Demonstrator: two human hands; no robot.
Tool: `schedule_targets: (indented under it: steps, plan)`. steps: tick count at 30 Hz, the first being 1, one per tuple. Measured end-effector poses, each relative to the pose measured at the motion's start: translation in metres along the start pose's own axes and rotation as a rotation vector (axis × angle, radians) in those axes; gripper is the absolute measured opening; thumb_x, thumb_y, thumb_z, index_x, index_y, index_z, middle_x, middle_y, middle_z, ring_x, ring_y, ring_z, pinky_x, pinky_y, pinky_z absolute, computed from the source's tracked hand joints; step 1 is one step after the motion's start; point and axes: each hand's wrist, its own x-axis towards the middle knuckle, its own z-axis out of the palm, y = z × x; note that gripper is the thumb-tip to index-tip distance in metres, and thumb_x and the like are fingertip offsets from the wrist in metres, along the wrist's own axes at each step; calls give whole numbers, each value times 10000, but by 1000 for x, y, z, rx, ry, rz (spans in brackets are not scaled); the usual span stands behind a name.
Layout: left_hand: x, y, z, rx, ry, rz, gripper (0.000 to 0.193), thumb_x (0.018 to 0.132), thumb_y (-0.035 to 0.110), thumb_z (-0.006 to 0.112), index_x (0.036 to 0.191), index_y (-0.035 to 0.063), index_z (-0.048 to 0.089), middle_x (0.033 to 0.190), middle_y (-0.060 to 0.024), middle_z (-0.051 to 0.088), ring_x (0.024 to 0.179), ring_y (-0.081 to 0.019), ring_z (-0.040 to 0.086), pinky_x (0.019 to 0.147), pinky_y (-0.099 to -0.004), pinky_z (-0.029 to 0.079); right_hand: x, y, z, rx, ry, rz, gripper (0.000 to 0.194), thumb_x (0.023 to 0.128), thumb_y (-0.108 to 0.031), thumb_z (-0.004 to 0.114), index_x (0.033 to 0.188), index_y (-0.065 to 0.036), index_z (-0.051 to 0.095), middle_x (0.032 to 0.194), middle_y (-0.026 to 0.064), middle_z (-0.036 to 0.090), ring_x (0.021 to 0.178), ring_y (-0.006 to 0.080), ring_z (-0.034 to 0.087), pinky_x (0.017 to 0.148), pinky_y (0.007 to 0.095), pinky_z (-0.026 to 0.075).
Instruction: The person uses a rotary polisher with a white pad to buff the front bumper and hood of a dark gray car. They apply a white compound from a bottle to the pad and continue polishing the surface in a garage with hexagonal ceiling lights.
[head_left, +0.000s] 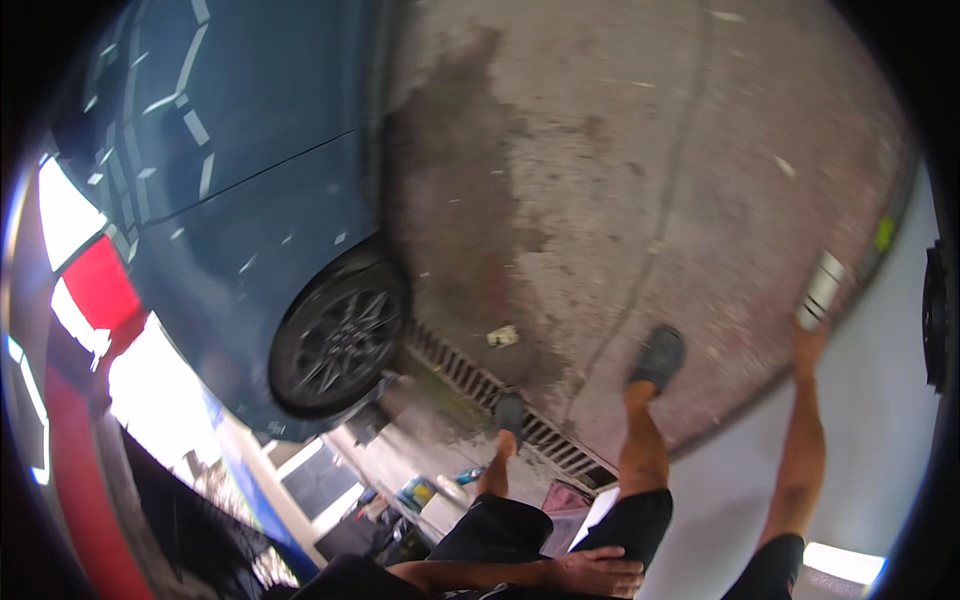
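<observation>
My right hand (810, 339) is stretched out low at the right. It grips a white block-like object (822, 289) with dark bands across it; blur hides its exact kind. Close beside that hand is the smooth, light-coloured panel (735, 487) of what looks like a vehicle. My left hand (600, 571) rests with nothing in it against the black shorts (634, 529) over my thigh, fingers somewhat apart.
A dark blue-grey car (247, 187) with a black multi-spoke wheel (345, 337) stands at left. A slotted drain grate (551, 442) crosses the stained concrete floor (585, 187). A small pale scrap (502, 336) lies near it. Several containers (416, 493) are behind my feet.
</observation>
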Motion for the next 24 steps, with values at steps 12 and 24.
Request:
schedule_targets:
  steps: [12, 24]
  plan:
    - [19, 2, 23, -63, 147, -11, 590, 1178, 428, 430, 1690, 148, 523, 1779, -82, 497, 1695, -305, 397, 1367, -644, 185, 12, -80, 27, 438, -422, 498, 522, 1053, -347, 821, 1453, -33, 707, 1252, 66, 768, 1148, 231, 718, 958, 426, 578]
    - [-3, 20, -103, -959, 1163, -1214, 784, 1076, 458, 766, 1638, -6, 480, 1459, -210, 667, 1289, -349, 685, 1121, -435, 555, -316, -430, -117, -21, -826, -419, 740, 824, -312, 953, 1440, -10, 675, 1348, 247, 697, 1247, 430, 689, 1056, 526, 562]
